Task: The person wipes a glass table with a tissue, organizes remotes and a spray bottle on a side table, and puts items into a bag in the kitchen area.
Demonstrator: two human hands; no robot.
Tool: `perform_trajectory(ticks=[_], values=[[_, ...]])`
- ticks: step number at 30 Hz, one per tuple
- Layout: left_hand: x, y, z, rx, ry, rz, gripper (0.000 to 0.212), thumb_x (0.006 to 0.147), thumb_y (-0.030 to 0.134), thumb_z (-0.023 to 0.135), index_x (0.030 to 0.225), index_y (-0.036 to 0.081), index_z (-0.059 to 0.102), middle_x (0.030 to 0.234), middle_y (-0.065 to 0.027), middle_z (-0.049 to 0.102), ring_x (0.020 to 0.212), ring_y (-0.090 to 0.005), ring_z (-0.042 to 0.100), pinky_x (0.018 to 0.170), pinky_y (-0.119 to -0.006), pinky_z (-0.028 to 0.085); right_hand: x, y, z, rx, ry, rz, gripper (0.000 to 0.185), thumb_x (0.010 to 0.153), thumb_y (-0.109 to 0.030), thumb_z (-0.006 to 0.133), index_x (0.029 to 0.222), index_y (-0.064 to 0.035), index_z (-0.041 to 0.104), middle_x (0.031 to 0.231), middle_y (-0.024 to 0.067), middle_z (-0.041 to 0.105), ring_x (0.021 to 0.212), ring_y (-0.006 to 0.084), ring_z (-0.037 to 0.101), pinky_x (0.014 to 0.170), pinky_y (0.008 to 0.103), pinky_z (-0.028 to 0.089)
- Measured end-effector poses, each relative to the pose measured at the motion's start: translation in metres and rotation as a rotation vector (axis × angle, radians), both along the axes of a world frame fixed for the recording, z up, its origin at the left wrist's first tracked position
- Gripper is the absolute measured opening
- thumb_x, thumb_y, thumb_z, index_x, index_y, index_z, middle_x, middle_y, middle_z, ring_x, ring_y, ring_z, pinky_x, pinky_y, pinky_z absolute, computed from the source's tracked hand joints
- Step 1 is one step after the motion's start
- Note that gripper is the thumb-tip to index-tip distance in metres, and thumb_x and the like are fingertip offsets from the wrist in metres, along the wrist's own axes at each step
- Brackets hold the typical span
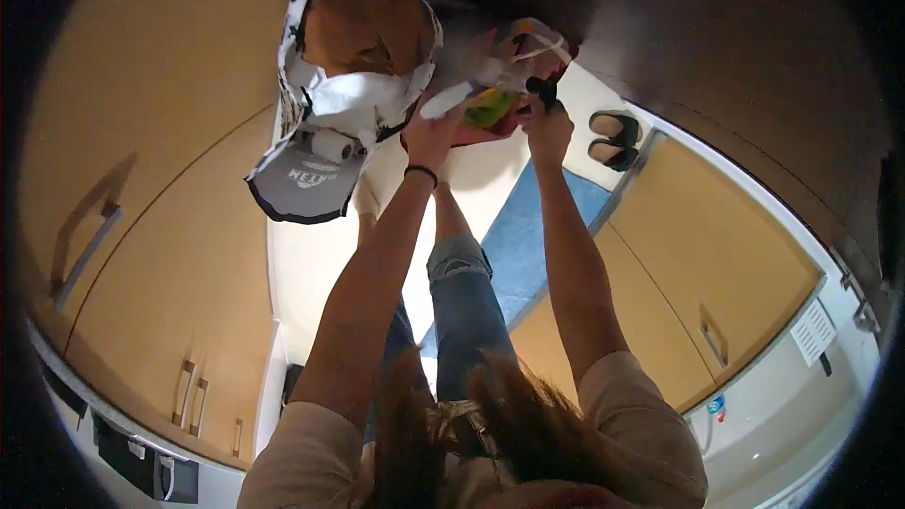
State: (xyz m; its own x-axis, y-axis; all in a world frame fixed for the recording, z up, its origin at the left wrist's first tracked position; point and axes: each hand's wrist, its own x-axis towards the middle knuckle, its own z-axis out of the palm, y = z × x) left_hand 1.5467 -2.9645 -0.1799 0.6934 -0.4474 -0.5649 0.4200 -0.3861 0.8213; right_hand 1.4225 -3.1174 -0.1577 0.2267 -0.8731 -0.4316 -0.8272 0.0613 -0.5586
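A red bag [488, 136] hangs or stands open in front of my legs, with a green and yellow packet [491, 107] inside. My left hand [431, 140], with a black band at its wrist, is at the bag's left side. Against its fingers lies a white oblong object [447, 100], blurred; whether the hand holds it or the bag is unclear. My right hand [548, 131] grips a small black object [541, 90] at the bag's right side. Clear plastic and a pale strap [544, 49] show blurred at the bag's far side.
Left of the red bag stands a large white-lined bag [353, 95] holding a brown paper bag [368, 14]. A white roll [332, 146] lies by its grey flap [307, 187]. Wooden cabinets [162, 240] flank both sides. Dark slippers [614, 141] and a blue mat [520, 233] lie at right.
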Motion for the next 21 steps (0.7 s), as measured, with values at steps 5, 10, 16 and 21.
perform_trajectory(ticks=[5,10,16,21], values=[[0.0,-0.043,0.006,0.153,0.04,-0.071,0.051,0.081,0.038,0.074,0.117,0.004,0.063,0.108,-0.0134,0.069,0.098,-0.0241,0.065,0.086,-0.035,0.049,0.001,-0.003,-0.015,-0.197,0.356,0.302,0.046,0.091,-0.042,0.055,0.082,0.0016,0.065,0.08,0.0236,0.069,0.078,0.0387,0.069,0.072,0.0466,0.055],[-0.001,-0.059,-0.053,0.124,0.029,-0.128,0.06,0.08,0.044,0.073,0.119,0.001,0.062,0.11,-0.0166,0.068,0.101,-0.028,0.065,0.088,-0.037,0.048,0.019,-0.031,-0.041,-0.196,0.422,0.4,0.043,0.091,-0.04,0.054,0.082,0.0001,0.065,0.081,0.0248,0.068,0.08,0.0382,0.069,0.074,0.0467,0.055],[0.012,-0.078,-0.066,-0.144,-0.226,-0.304,0.066,0.087,0.048,0.066,0.139,0.012,0.046,0.125,-0.0124,0.063,0.112,-0.0284,0.061,0.096,-0.041,0.048,0.05,-0.047,-0.046,-0.399,0.265,0.503,0.038,0.09,-0.038,0.054,0.092,-0.0015,0.063,0.087,0.0216,0.069,0.084,0.0362,0.069,0.075,0.0461,0.055],[0.027,-0.079,-0.027,0.261,-0.11,-0.585,0.065,0.089,0.048,0.059,0.143,0.018,0.041,0.133,-0.0113,0.057,0.115,-0.0322,0.059,0.098,-0.042,0.047,0.045,-0.054,-0.049,-0.422,0.395,0.682,0.033,0.089,-0.036,0.055,0.091,-0.0041,0.064,0.085,0.0175,0.07,0.082,0.0292,0.071,0.069,0.0424,0.056]])
